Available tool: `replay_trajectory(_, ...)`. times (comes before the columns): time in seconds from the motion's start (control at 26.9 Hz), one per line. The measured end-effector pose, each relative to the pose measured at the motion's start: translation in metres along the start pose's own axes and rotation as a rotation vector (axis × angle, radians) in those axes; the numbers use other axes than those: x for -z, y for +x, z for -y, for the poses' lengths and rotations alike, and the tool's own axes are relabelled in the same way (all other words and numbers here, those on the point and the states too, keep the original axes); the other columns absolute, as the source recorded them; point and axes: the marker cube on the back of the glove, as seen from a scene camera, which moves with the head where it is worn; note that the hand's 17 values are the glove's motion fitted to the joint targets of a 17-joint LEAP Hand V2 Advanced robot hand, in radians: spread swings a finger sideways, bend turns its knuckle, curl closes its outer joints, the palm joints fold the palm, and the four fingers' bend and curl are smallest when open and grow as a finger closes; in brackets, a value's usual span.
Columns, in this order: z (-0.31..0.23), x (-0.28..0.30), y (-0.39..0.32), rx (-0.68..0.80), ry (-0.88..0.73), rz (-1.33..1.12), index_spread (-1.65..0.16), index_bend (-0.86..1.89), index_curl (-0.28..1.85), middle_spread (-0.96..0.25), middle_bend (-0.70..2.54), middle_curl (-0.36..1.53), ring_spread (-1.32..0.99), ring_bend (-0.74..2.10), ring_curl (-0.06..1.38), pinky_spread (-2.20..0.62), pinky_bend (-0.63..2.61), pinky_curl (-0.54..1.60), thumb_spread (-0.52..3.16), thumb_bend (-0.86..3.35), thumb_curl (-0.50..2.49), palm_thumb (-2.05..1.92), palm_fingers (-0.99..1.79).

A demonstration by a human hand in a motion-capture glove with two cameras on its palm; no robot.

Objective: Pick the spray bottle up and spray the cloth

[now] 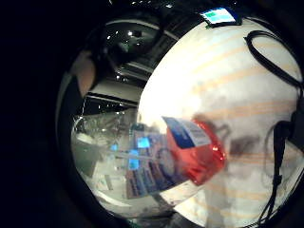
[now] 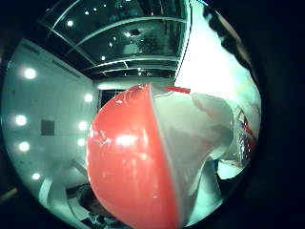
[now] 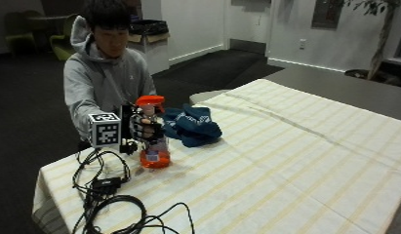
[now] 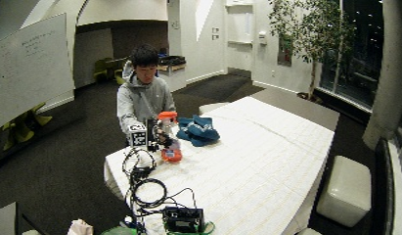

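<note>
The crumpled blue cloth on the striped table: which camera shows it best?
The outside view: the crumpled blue cloth lies whole on the striped tablecloth, beside the orange-capped spray bottle that the gloved right hand grips. The wide outside view shows it smaller. Neither palm view clearly shows it.

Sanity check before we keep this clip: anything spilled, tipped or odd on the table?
Nothing stands out. The spray bottle is upright in the gloved right hand, with orange liquid low in it and no puddle visible on the striped tablecloth. The blue cloth lies bunched beside it, which fits the task.
</note>
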Motion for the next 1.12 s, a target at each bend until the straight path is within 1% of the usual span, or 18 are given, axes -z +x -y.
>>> replay_trajectory(0.04,0.002,-0.001,-0.001,-0.001,-0.010,-0.002,-0.27,0.23,0.20,-0.01,0.40,0.35,-0.03,0.54,0.29,0.14,0.48,0.29,0.83,0.02,0.37,0.88,0.79)
replay_trajectory(0.07,0.005,-0.003,-0.002,-0.001,-0.020,-0.004,-0.26,0.23,0.21,-0.01,0.40,0.35,-0.04,0.53,0.28,0.13,0.44,0.27,0.83,0.02,0.38,0.90,0.84)
replay_trajectory(0.15,0.009,-0.006,-0.004,0.004,-0.031,-0.016,-0.25,0.26,0.23,-0.04,0.45,0.37,-0.08,0.57,0.30,0.05,0.41,0.27,0.75,0.03,0.42,0.96,1.11)
replay_trajectory(0.22,0.013,-0.009,-0.006,0.016,-0.028,-0.040,-0.24,0.33,0.28,-0.06,0.50,0.40,-0.10,0.54,0.32,-0.01,0.37,0.27,0.64,0.02,0.45,0.97,1.24)
replay_trajectory(0.3,0.016,-0.011,-0.008,0.033,-0.029,-0.072,-0.22,0.37,0.32,-0.06,0.53,0.42,-0.11,0.55,0.35,-0.06,0.35,0.29,0.56,0.01,0.48,0.98,1.31)
replay_trajectory(0.41,0.021,-0.017,-0.012,0.047,-0.064,-0.127,-0.21,0.42,0.37,-0.07,0.55,0.44,-0.13,0.58,0.38,-0.12,0.33,0.30,0.45,-0.01,0.51,0.98,1.37)
replay_trajectory(0.48,0.024,-0.022,-0.020,0.062,-0.121,-0.183,-0.21,0.43,0.39,-0.08,0.56,0.45,-0.14,0.59,0.39,-0.15,0.34,0.31,0.42,-0.03,0.52,0.97,1.40)
replay_trajectory(0.71,0.013,-0.057,-0.072,0.151,-0.454,-0.507,-0.20,0.46,0.43,-0.10,0.58,0.47,-0.15,0.61,0.41,-0.22,0.35,0.33,0.35,-0.03,0.57,0.94,1.42)
replay_trajectory(0.86,0.000,-0.086,-0.106,0.189,-0.648,-0.745,-0.19,0.46,0.45,-0.10,0.59,0.47,-0.16,0.62,0.42,-0.24,0.36,0.34,0.32,-0.03,0.59,0.94,1.41)
replay_trajectory(0.97,-0.009,-0.106,-0.125,0.191,-0.752,-0.901,-0.19,0.47,0.46,-0.11,0.60,0.47,-0.16,0.62,0.43,-0.24,0.36,0.34,0.30,-0.03,0.61,0.94,1.41)
replay_trajectory(1.12,-0.019,-0.132,-0.135,0.183,-0.824,-1.078,-0.18,0.47,0.47,-0.10,0.60,0.48,-0.16,0.62,0.43,-0.25,0.37,0.35,0.26,-0.03,0.63,0.93,1.40)
